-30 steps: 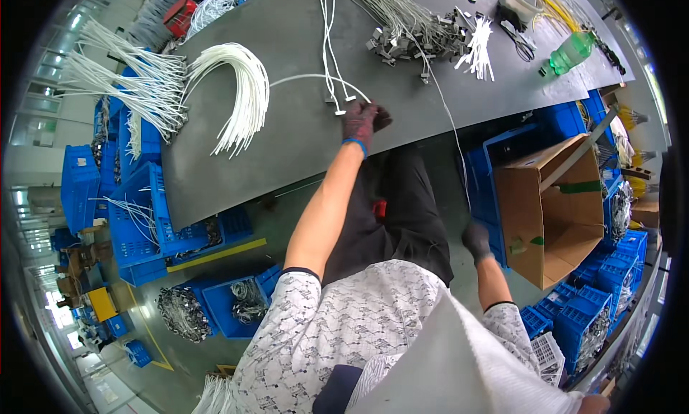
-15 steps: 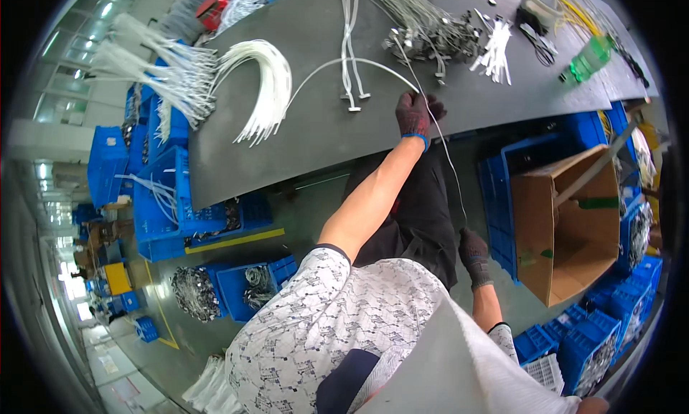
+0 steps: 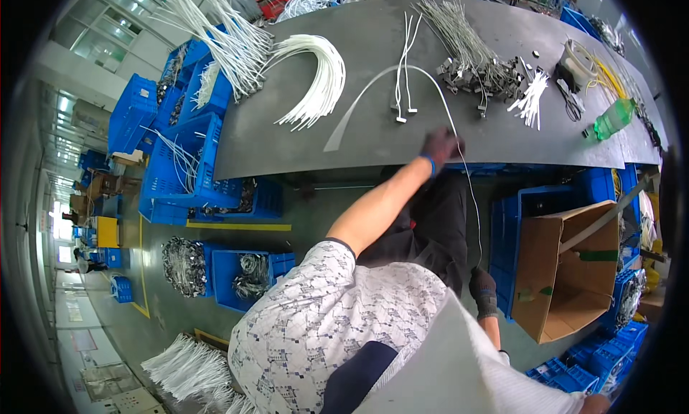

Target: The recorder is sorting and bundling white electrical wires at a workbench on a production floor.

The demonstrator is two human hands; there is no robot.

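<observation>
My left hand (image 3: 443,147), in a dark glove and smeared by motion, is closed at the table's front edge around a thin white tube (image 3: 393,69). The tube arcs across the grey table, and its far left end is blurred. From this hand a thin grey cable (image 3: 474,199) hangs down over my lap. Lower at the right, my gloved right hand (image 3: 484,288) is closed on the cable's lower end; its fingertips are partly hidden. Beneath the arc lie a few cables with white connectors (image 3: 401,118).
A bundle of white tubes (image 3: 326,73) curves on the table (image 3: 265,152) at left. Grey cables with metal-coloured ends (image 3: 477,73), short white pieces (image 3: 531,102), scissors (image 3: 572,105) and a green bottle (image 3: 613,120) lie right. Blue crates and a cardboard box (image 3: 538,278) stand below.
The white tube's left end has swung clear of the bundle. My left hand is still at the tube and has blurred; my right hand has drawn lower with the cable. The whole view has shifted.
</observation>
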